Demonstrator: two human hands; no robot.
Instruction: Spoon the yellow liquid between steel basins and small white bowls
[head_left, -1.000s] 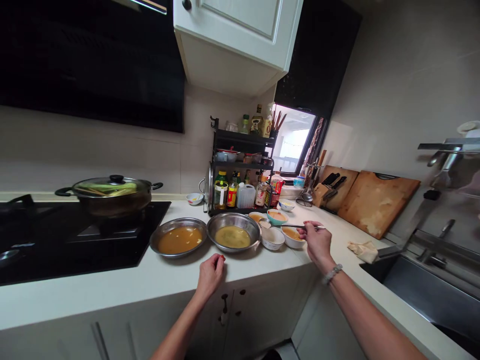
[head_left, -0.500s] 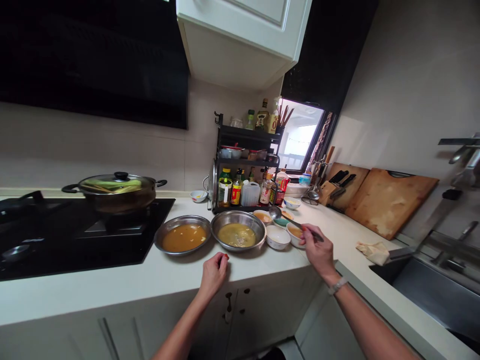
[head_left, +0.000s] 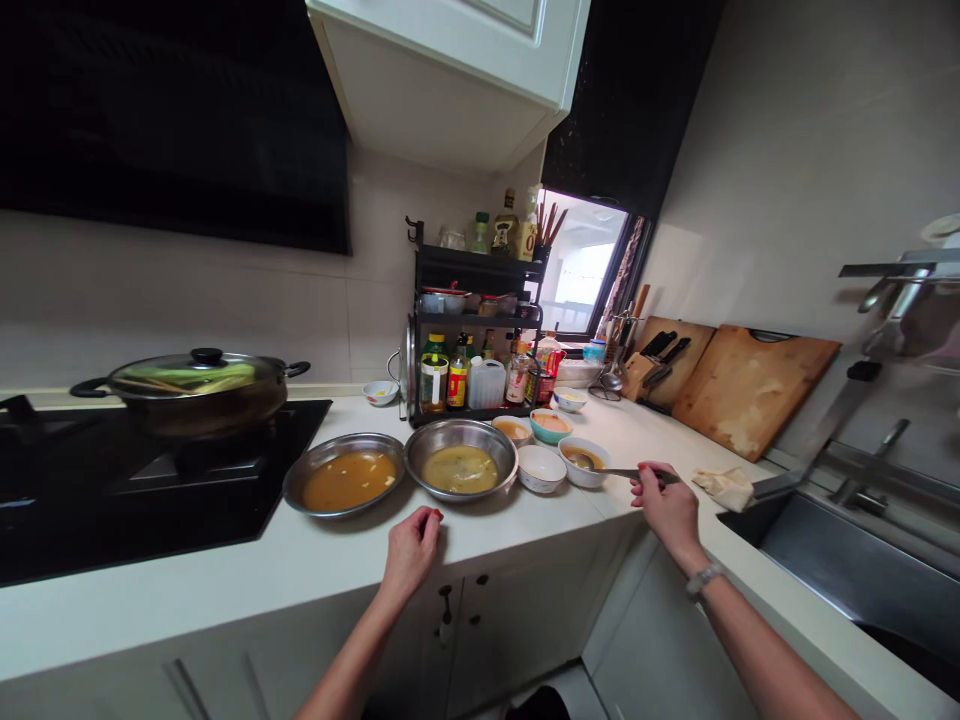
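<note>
Red nails show on the right hand (head_left: 664, 505), whose thumb and fingers are clamped together on the handle of a metal spoon (head_left: 619, 471); a pale bracelet (head_left: 703, 580) circles that wrist. The spoon slants down to the left across the rim of a white bowl (head_left: 586, 481), its tip resting in orange-brown liquid. The left hand (head_left: 412, 548) is curled loosely, fingers tucked in together, near the counter's front edge; whether something is inside its grip I cannot tell. Just beside the spoon's bowl, to its left, stands a patterned bowl (head_left: 541, 482) with a white inside, and behind these two are a teal bowl (head_left: 551, 438) and a shallow bowl (head_left: 519, 443), both holding orange liquid. Further left, a steel basin (head_left: 461, 494) holds yellowish liquid, next to a wide steel dish (head_left: 296, 480) of brown liquid with pale bits floating. Behind the basin, a black rack (head_left: 476, 321) carries bottles and jars. On the stove (head_left: 135, 520), at far left, sits a lidded pot (head_left: 202, 410) with something green under the glass. Out to the right, a crumpled cloth (head_left: 724, 488) lies by the sink (head_left: 847, 560), and a wooden cutting board (head_left: 754, 390) leans against the wall.
</note>
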